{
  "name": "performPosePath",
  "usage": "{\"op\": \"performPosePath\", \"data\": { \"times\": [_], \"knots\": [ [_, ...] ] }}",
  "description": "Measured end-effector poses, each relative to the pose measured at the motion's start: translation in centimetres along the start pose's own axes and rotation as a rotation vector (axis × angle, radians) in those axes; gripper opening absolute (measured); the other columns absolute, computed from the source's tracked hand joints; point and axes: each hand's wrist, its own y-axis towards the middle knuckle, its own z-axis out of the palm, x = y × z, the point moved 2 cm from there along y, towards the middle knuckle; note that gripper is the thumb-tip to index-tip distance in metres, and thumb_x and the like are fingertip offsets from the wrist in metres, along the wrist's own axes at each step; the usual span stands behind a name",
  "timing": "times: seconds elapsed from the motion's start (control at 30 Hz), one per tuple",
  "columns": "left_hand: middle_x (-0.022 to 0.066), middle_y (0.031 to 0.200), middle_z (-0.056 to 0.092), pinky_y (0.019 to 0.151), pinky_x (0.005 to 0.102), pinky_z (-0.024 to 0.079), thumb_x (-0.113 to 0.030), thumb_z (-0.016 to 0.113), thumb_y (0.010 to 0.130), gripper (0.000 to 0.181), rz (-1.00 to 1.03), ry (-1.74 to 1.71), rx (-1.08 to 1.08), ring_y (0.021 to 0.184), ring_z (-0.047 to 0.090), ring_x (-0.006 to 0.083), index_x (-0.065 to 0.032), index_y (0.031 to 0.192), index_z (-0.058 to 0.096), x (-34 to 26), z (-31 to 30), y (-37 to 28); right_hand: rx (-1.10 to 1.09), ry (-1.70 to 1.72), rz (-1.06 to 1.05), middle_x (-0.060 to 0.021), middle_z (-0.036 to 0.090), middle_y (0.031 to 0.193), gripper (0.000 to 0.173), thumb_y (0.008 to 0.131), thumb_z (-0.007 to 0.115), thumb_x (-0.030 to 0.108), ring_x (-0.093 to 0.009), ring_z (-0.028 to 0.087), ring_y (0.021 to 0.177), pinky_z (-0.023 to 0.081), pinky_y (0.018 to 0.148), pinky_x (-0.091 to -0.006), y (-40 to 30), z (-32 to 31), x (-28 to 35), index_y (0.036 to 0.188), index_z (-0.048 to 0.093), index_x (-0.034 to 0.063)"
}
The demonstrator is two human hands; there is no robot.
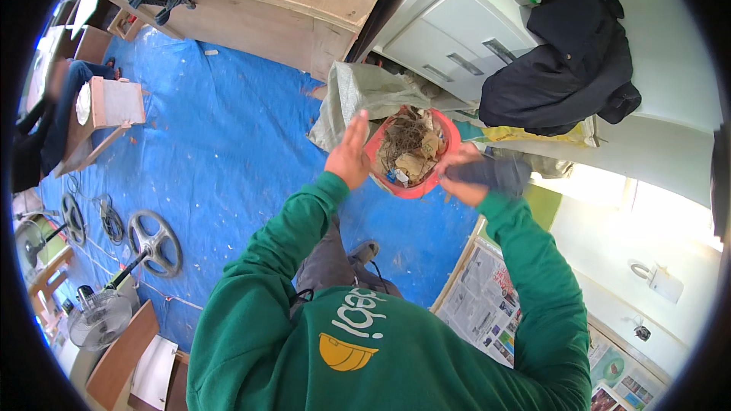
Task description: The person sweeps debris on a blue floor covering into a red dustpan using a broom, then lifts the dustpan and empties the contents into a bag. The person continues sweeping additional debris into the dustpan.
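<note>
A red plastic bin (451,128) stands in front of me, filled with brown shavings or fibres (402,137), crumpled brown paper (416,164) and small scraps. My left hand (349,151) is at the bin's left side with fingers stretched out, holding nothing; whether it touches the rim is not clear. On the right, my right hand (461,189) is closed around a dark object (494,174), too motion-blurred to identify, close to the bin's right rim. A whitish woven sack (348,91) lies slumped just behind the bin.
Blue tarpaulin (228,142) covers the floor. White drawers (451,40) and a black garment (565,63) are at back right; a plywood cabinet (274,11) stands behind. Newspaper (477,285) covers a right-hand surface. At left are a seated person (57,103), a wheel-shaped base (154,244) and a fan (100,319).
</note>
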Motion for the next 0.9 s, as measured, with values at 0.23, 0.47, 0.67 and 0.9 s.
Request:
{"op": "performPosePath", "data": {
  "times": [0.23, 0.47, 0.67, 0.9],
  "knots": [
    [0.0206, 0.152, 0.025, 0.085, 0.0478, 0.051, 0.002, 0.049, 0.074, 0.087, 0.146, 0.062, -0.143, 0.104, 0.057, 0.0467, -0.012, 0.152, 0.013, -0.6, -1.8, 0.7, 0.184, 0.53, 0.351, -0.0065, 0.061, 0.074, 0.016, 0.071, 0.064, 0.009, -0.015, 0.06, 0.071, 0.047, 0.066, -0.0328, 9.8, 0.8, 2.0, 0.085, 0.061, 0.0031],
    [0.023, 0.15, 0.026, 0.094, 0.0471, 0.046, 0.003, 0.047, 0.071, 0.089, 0.016, 0.037, -0.172, 0.122, 0.046, 0.0456, -0.0112, 0.152, 0.012, 0.9, -2.9, 1.7, 0.249, 0.354, 0.469, -0.0043, 0.053, 0.064, 0.018, 0.066, 0.062, 0.009, -0.015, 0.053, 0.063, 0.044, 0.061, -0.0334, 14.1, -0.5, 6.0, 0.083, 0.061, 0.0014],
    [0.0248, 0.148, 0.03, 0.1, 0.0434, 0.043, 0.003, 0.049, 0.07, 0.089, 0.019, -0.016, -0.244, 0.128, 0.04, 0.0451, -0.01, 0.152, 0.016, 0.1, -3.7, 2.1, 0.091, 0.177, 0.381, -0.0116, 0.062, 0.066, 0.027, 0.066, 0.06, 0.012, -0.024, 0.063, 0.068, 0.049, 0.066, -0.0383, 14.1, -1.7, 7.4, 0.091, 0.066, 0.0036],
    [0.0264, 0.144, 0.036, 0.106, 0.0414, 0.038, 0.005, 0.049, 0.069, 0.085, 0.134, -0.014, -0.327, 0.132, 0.036, 0.0426, -0.0042, 0.149, 0.021, 0.6, -5.6, 3.5, -0.028, 0.479, 0.502, -0.0046, 0.058, 0.063, 0.011, 0.065, 0.064, 0.006, -0.013, 0.055, 0.059, 0.045, 0.056, -0.0299, 12.8, -7.9, 7.6, 0.072, 0.058, 0.0005]
  ]
}}
